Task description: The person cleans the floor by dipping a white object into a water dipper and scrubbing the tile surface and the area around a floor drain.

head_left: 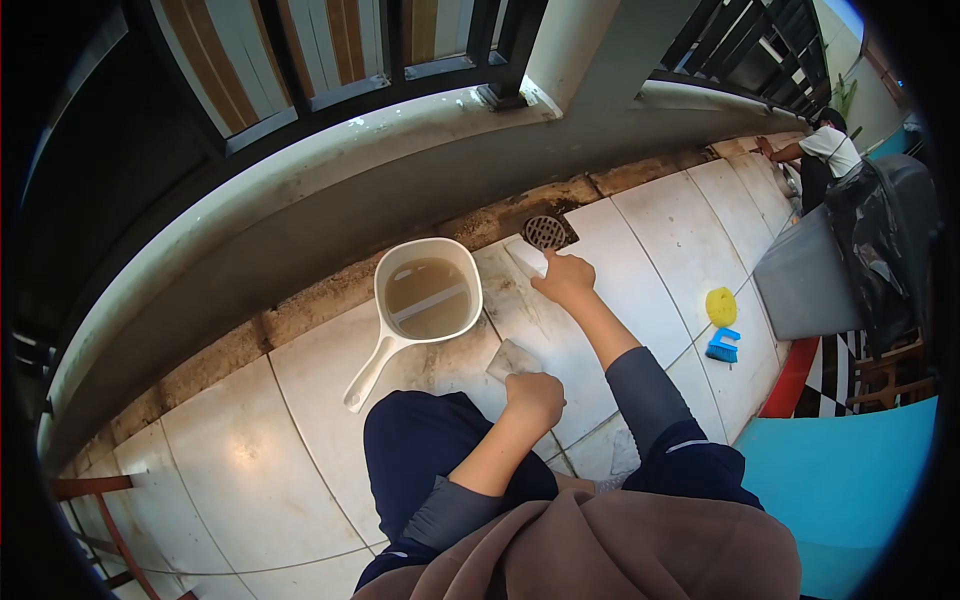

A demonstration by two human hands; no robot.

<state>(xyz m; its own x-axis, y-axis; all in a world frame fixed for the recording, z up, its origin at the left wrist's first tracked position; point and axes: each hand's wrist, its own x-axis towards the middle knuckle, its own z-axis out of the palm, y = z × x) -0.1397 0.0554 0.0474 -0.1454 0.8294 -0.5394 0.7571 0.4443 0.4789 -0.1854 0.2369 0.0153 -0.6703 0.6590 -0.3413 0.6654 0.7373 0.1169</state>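
Note:
My right hand [567, 278] is closed on a flat white piece [527, 257], which touches the floor tiles beside a round drain grate [544, 233]. Closer to my knees, my left hand [535, 398] is closed around a greyish cloth-like piece [514, 361] that lies against the tile. A white long-handled dipper [478, 290] holding cloudy brownish water stands left of both hands, its handle pointing down and left. Dark smears mark the tiles between the dipper and my hands.
On the right are a yellow sponge [720, 307], a blue brush [722, 346] and a grey bin [812, 275] with a black bag. Another person [830, 150] crouches far right. A low wall [330, 205] with black railings curves behind. Reddish legs [112, 520] stand lower left.

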